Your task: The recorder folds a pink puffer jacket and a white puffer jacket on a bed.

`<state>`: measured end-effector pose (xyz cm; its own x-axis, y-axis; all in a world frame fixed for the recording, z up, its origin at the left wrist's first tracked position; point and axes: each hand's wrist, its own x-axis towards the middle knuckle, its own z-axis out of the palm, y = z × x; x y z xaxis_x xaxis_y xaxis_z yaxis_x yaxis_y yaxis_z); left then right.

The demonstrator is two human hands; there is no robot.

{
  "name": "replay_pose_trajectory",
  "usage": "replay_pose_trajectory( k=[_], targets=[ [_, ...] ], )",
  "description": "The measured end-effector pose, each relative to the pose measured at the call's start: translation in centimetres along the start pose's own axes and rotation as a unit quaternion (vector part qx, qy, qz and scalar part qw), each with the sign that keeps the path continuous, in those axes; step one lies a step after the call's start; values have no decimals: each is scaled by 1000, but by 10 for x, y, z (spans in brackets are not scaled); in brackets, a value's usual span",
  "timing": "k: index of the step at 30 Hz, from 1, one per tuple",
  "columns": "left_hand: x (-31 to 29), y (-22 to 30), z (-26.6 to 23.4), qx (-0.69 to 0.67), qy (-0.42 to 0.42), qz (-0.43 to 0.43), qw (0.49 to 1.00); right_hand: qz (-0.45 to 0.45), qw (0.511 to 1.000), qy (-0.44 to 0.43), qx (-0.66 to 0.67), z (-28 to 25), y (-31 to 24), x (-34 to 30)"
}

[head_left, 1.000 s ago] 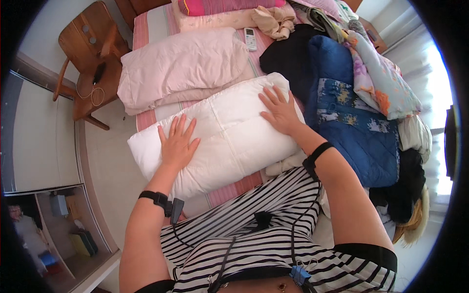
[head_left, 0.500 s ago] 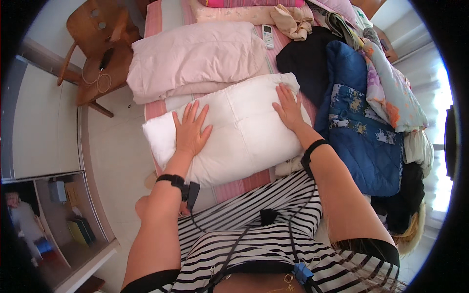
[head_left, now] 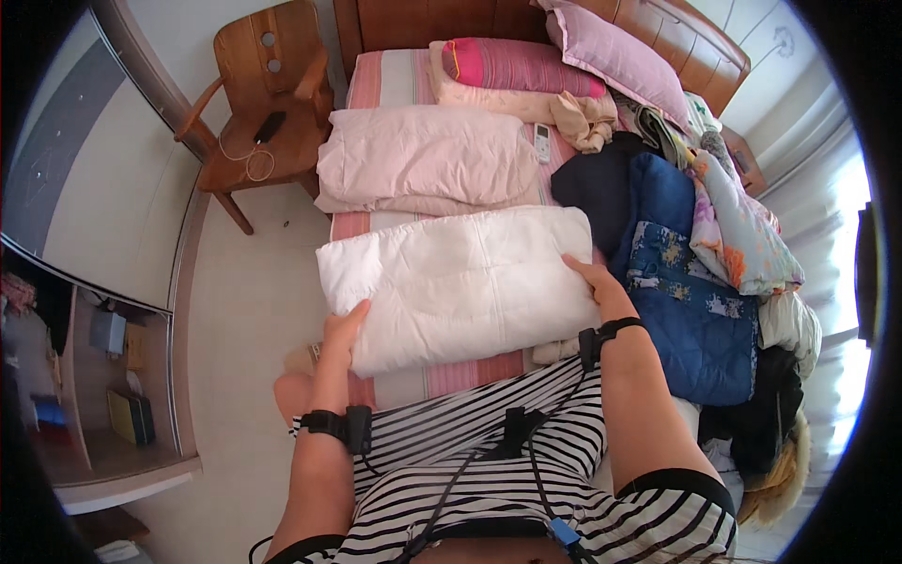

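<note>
A folded white quilt (head_left: pixel 460 287) lies on the bed in front of me, its near edge toward my lap. My left hand (head_left: pixel 344 334) grips the near left corner, thumb on top and the other fingers hidden beneath or behind the edge. At the right end, my right hand (head_left: pixel 594 280) grips the quilt the same way, thumb over the top and fingers mostly out of sight. Just beyond it lies a folded pale pink quilt (head_left: pixel 427 160), with no hand on it.
A white remote control (head_left: pixel 542 143) lies past the pink quilt. To the right are a blue quilted bundle (head_left: pixel 691 329), dark cloth (head_left: pixel 601 183) and a floral bundle (head_left: pixel 742 235). Pillows (head_left: pixel 615 56) lie by the headboard. A wooden chair (head_left: pixel 272 56) stands at the left, near an open cabinet (head_left: pixel 141 376).
Both hands lay flat with spread fingers on top of the white quilt; now they hold its left and right ends. The quilt looks flatter and squarer. My view has tilted up toward the headboard.
</note>
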<state>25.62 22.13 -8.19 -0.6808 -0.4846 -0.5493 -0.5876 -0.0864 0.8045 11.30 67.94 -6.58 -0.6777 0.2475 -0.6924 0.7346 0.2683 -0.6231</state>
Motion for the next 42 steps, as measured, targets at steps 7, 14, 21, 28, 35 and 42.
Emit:
replay_pose_trajectory(
  k=[7, 14, 21, 28, 35, 42],
  targets=[
    [-6, 6, -6, -181, -114, 21, 977, -88, 980, -64, 169, -15, 15, -8],
    [4, 150, -23, -135, -113, 142, 974, -251, 938, -19, 239, -32, -75, -61],
    [140, 318, -29, -62, -149, 186, 969, -246, 904, -101, 334, -7, -251, 17],
    [380, 207, 0, 254, 93, 168, 948, -315, 935, 110, 119, 101, -206, 211],
    [356, 192, 39, 68, -32, 138, 988, -185, 971, 151, 10, 100, -203, 196],
    [332, 208, 41, 329, 150, 216, 907, -279, 907, 253, -188, 96, -202, 179]
  ],
)
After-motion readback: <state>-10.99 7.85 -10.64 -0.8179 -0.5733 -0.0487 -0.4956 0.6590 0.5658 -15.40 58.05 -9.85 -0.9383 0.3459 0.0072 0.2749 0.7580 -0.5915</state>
